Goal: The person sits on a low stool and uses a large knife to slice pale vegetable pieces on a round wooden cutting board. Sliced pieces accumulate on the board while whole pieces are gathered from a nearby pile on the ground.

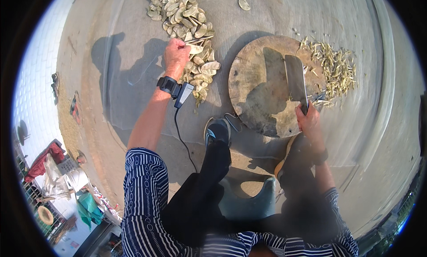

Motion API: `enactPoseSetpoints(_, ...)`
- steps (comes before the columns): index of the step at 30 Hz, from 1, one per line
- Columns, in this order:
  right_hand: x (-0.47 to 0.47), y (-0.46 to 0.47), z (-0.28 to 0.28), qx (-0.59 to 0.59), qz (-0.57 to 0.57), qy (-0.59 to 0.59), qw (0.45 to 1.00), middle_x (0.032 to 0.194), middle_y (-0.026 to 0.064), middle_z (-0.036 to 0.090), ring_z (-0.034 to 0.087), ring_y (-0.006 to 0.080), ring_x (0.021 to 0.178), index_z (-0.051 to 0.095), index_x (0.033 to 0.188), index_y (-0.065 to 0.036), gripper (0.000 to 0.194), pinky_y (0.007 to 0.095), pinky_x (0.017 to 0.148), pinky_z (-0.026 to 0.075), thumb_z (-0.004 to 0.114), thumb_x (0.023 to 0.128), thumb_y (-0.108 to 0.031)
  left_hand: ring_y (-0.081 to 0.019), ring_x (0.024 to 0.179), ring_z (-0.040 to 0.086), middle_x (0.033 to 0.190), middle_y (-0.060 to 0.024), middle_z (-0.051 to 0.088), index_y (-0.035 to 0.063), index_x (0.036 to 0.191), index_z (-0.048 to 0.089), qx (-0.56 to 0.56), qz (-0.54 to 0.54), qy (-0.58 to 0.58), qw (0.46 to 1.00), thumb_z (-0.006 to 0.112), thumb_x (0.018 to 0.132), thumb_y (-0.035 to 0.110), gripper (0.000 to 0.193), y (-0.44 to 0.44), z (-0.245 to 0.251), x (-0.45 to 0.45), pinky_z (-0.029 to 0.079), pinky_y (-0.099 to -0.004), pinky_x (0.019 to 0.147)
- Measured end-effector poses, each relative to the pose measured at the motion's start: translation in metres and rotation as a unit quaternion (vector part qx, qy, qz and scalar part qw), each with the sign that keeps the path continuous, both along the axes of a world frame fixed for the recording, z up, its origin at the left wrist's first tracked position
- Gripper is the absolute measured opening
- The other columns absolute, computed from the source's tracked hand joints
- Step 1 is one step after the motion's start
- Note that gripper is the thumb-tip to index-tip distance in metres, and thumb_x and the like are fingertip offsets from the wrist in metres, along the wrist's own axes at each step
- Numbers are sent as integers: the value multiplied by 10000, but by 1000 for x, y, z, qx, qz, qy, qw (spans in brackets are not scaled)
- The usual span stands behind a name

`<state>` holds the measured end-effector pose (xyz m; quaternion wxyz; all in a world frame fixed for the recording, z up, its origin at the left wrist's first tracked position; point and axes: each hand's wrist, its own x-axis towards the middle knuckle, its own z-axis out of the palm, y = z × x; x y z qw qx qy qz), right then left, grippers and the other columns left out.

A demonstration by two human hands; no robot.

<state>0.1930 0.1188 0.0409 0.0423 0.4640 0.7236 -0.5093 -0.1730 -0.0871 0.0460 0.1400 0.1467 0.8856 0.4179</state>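
Note:
My left hand point(176, 55) pinches a flat pale dried piece point(195, 49), which looks like a seed pod, above a long pile of similar pieces point(200, 71) on the ground cloth. My right hand point(307, 116) grips the handle of a cleaver point(295, 76). The cleaver's broad blade lies over the right part of a round wooden chopping block point(250, 86). Thin chopped strips point(337, 70) are heaped at the block's right edge, partly on it and partly on the cloth. A device with a cable is strapped to my left wrist.
A single flat piece point(244, 4) lies apart beyond the block. My shoe point(217, 132) rests close to the block's near left side, beside a looped metal piece point(235, 122). Bags and cloths point(55, 180) lie at the far left. A plastic stool point(248, 203) is beneath me.

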Motion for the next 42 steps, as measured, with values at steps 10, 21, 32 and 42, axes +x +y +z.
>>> enactPoseSetpoints(10, 0, -2, -2, -1, -17, 14, 1000, 520, 17, 469, 416, 93, 371, 504, 856, -24, 139, 269, 351, 343, 555, 858, -153, -284, 703, 606, 802, -138, 585, 71, 950, 560, -177, -211, 78, 958, 575, 752, 69, 198, -9, -34, 42, 490, -381, 627)
enactPoseSetpoints(21, 0, -2, -2, -1, -10, 26, 1000, 525, 7, 461, 410, 84, 377, 503, 855, -29, 137, 258, 352, 335, 555, 859, -155, -300, 829, 551, 857, -130, 558, 83, 943, 579, -208, -384, 305, 846, 581, 732, 52, 214, -4, -20, 43, 438, -393, 779)
enactPoseSetpoints(32, 0, 2, 1, -34, -5, 7, 999, 522, 87, 516, 519, 176, 410, 519, 909, -7, 199, 323, 429, 423, 543, 849, -194, -303, 878, 531, 820, -129, 563, 4, 777, 586, -236, -463, 199, 831, 565, 683, 27, 99, -7, 6, 26, 436, -383, 766)
enactPoseSetpoints(42, -6, 0, 7, -16, -12, -4, 1000, 522, 31, 484, 467, 106, 394, 506, 909, 0, 175, 273, 378, 387, 537, 846, -160, -332, 863, 562, 896, -148, 575, -1, 915, 569, -263, -400, 270, 835, 574, 705, 23, 211, -16, -10, 63, 453, -395, 770)
